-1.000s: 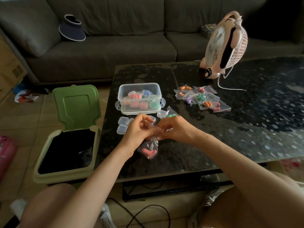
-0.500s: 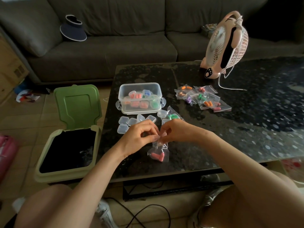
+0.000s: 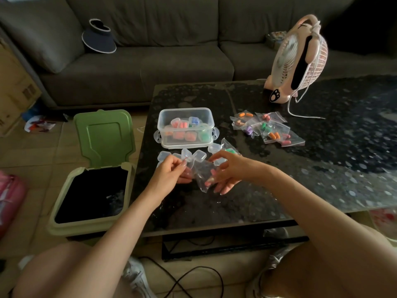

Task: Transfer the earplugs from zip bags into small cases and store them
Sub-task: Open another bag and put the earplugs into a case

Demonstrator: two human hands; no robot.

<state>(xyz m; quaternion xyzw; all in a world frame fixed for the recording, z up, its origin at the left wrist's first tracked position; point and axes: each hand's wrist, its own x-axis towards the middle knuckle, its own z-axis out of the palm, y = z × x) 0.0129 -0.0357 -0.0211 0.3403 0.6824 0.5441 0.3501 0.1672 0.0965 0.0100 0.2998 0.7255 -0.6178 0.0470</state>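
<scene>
Head view. Coffee table (image 3: 279, 190): work surface. Storage box (image 3: 186, 145): filled cases inside. Left hand (image 3: 169, 176): pinching the zip bag (image 3: 202, 172) by its upper edge, just above the table. Right hand (image 3: 228, 173): fingers spread, supporting the bag. Earplugs (image 3: 208, 183): pink, bagged; probably light and squashy. The film looks flimsy and slippery, so grip the seal strip.

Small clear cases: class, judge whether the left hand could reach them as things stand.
Probably yes: the small clear cases lie just past the left hand, nothing between, though it pinches the zip bag and must release that first.
</scene>
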